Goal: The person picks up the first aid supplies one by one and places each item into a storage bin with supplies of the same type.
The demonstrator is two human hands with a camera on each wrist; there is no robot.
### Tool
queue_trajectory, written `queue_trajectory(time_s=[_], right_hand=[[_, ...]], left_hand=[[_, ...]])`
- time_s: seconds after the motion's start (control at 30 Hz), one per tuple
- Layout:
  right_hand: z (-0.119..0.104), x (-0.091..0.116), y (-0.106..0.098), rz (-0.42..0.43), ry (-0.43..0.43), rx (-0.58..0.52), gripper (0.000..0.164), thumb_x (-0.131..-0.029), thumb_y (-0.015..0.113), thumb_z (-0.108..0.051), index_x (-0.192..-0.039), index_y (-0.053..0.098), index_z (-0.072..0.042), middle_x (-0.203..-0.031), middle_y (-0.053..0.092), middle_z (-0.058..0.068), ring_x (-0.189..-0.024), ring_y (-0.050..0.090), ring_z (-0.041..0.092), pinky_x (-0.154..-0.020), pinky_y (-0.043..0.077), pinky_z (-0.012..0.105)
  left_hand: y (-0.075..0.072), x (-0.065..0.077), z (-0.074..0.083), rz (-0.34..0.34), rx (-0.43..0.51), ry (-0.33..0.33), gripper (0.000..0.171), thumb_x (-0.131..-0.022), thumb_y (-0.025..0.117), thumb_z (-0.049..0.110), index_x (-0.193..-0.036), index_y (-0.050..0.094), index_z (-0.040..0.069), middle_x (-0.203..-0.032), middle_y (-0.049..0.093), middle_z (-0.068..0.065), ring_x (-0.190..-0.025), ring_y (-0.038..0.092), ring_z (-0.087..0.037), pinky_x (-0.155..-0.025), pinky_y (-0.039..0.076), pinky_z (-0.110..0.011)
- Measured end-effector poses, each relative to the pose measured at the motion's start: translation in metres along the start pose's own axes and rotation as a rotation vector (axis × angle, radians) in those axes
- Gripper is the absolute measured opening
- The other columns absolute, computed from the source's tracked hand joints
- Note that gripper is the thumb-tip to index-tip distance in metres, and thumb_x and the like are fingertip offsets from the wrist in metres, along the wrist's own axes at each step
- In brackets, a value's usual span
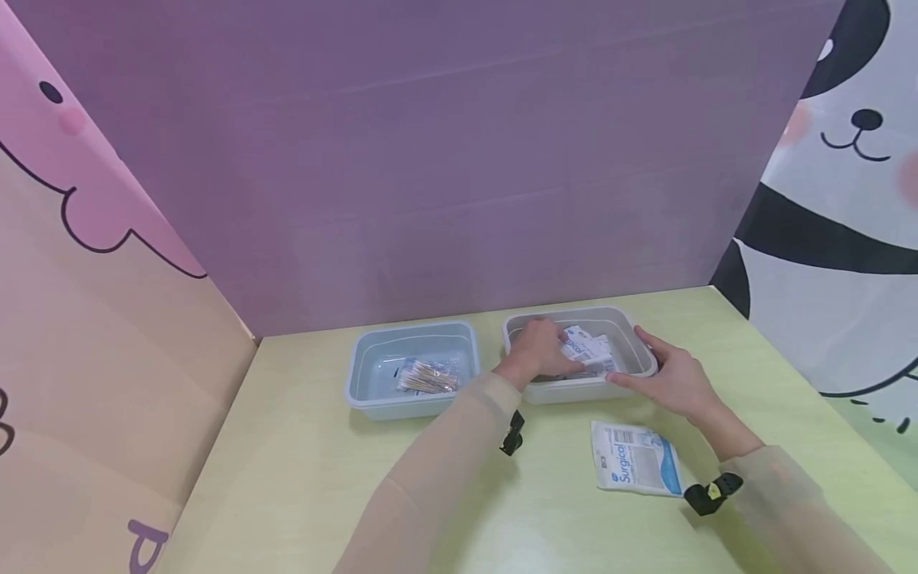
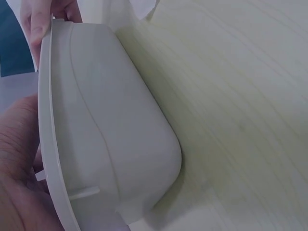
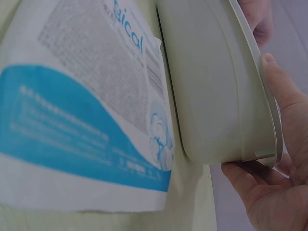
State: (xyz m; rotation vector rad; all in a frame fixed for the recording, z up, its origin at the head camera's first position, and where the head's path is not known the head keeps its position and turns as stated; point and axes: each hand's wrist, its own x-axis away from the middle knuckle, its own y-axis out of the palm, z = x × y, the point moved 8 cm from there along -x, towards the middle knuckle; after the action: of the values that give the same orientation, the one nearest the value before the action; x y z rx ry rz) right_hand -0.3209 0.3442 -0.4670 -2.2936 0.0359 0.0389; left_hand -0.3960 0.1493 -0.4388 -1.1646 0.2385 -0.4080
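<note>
A light grey plastic box stands at the back right of the table with small white printed packets inside. My left hand reaches into it over the near left rim, thumb beside the packets. Its fingertips are partly hidden, so whether it pinches a packet does not show. My right hand holds the box's right end, thumb at the near rim and fingers against the outer side, as the right wrist view shows. In front of the box lies a white and blue packet marked "Surgical".
To the left stands a pale blue box holding a bundle of cotton swabs in clear wrapping. The pale yellow table meets a purple backdrop behind both boxes. Printed side panels flank the table.
</note>
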Motion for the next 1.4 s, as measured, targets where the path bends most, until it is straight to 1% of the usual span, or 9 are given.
queue_trajectory(time_s=[0.4,0.57,0.63,0.8,0.93,1.0,1.13,1.27,1.4], right_hand=[[-0.003,0.002,0.006,-0.005,-0.001,-0.010,0.119,-0.087,0.082,-0.060,-0.170,0.016,-0.006,-0.166,0.031,0.037,-0.150,0.036,0.060,-0.116,0.041,0.069],[-0.004,0.002,0.006,0.006,-0.015,-0.017,0.118,-0.087,0.083,-0.059,-0.170,0.018,-0.006,-0.167,0.032,0.036,-0.150,0.037,0.059,-0.117,0.041,0.069],[-0.004,0.002,0.005,0.009,-0.021,-0.017,0.118,-0.087,0.083,-0.059,-0.170,0.018,-0.006,-0.167,0.032,0.036,-0.150,0.037,0.059,-0.117,0.040,0.069],[-0.006,0.004,0.002,0.016,-0.029,-0.007,0.117,-0.088,0.083,-0.058,-0.169,0.019,-0.004,-0.166,0.032,0.037,-0.150,0.036,0.060,-0.116,0.040,0.069],[-0.008,0.004,-0.001,0.020,-0.042,-0.005,0.115,-0.088,0.084,-0.054,-0.169,0.020,-0.001,-0.165,0.033,0.038,-0.149,0.037,0.060,-0.115,0.041,0.069],[-0.009,0.004,-0.001,0.022,-0.046,-0.003,0.115,-0.088,0.084,-0.054,-0.168,0.021,-0.001,-0.165,0.034,0.037,-0.148,0.038,0.060,-0.115,0.042,0.069],[-0.007,0.002,0.000,0.023,-0.043,-0.006,0.117,-0.087,0.084,-0.057,-0.169,0.021,-0.002,-0.165,0.035,0.037,-0.148,0.040,0.059,-0.115,0.042,0.068],[-0.005,0.001,0.000,0.012,-0.031,-0.015,0.118,-0.087,0.083,-0.058,-0.169,0.020,-0.003,-0.165,0.035,0.036,-0.149,0.039,0.059,-0.115,0.042,0.068],[-0.004,0.001,-0.001,0.008,-0.017,-0.011,0.119,-0.087,0.083,-0.060,-0.170,0.019,-0.004,-0.166,0.034,0.036,-0.149,0.039,0.059,-0.116,0.041,0.069]], left_hand=[[0.002,0.004,-0.004,-0.010,0.010,-0.035,0.063,-0.082,0.090,0.053,-0.135,0.074,0.022,-0.132,0.070,0.004,-0.109,0.063,-0.009,-0.097,0.055,-0.026],[0.001,0.006,-0.005,-0.003,0.033,-0.038,0.063,-0.083,0.089,0.052,-0.137,0.073,0.024,-0.137,0.070,0.006,-0.120,0.064,-0.011,-0.103,0.054,-0.027],[0.000,0.006,-0.005,0.004,0.028,-0.028,0.062,-0.086,0.087,0.053,-0.139,0.072,0.024,-0.140,0.070,0.007,-0.125,0.064,-0.011,-0.106,0.053,-0.028],[-0.006,0.005,0.000,0.042,0.025,0.025,0.058,-0.089,0.083,0.052,-0.138,0.073,0.022,-0.140,0.072,0.008,-0.134,0.062,-0.014,-0.110,0.052,-0.028],[-0.017,0.008,0.007,0.070,0.052,0.051,0.055,-0.090,0.082,0.050,-0.137,0.074,0.021,-0.141,0.072,0.007,-0.138,0.060,-0.016,-0.109,0.053,-0.030],[-0.023,0.011,0.009,0.082,0.063,0.057,0.055,-0.090,0.082,0.050,-0.137,0.073,0.023,-0.142,0.071,0.006,-0.139,0.060,-0.017,-0.109,0.053,-0.030],[-0.035,0.019,0.017,0.115,0.070,0.100,0.056,-0.090,0.081,0.051,-0.139,0.072,0.025,-0.142,0.071,0.007,-0.138,0.061,-0.015,-0.108,0.053,-0.028],[-0.047,0.031,0.027,0.147,0.076,0.184,0.060,-0.088,0.082,0.051,-0.140,0.072,0.023,-0.137,0.074,0.007,-0.135,0.064,-0.014,-0.107,0.053,-0.026],[-0.057,0.043,0.035,0.156,0.108,0.255,0.063,-0.087,0.084,0.049,-0.141,0.071,0.020,-0.137,0.074,0.005,-0.132,0.065,-0.015,-0.105,0.054,-0.026]])
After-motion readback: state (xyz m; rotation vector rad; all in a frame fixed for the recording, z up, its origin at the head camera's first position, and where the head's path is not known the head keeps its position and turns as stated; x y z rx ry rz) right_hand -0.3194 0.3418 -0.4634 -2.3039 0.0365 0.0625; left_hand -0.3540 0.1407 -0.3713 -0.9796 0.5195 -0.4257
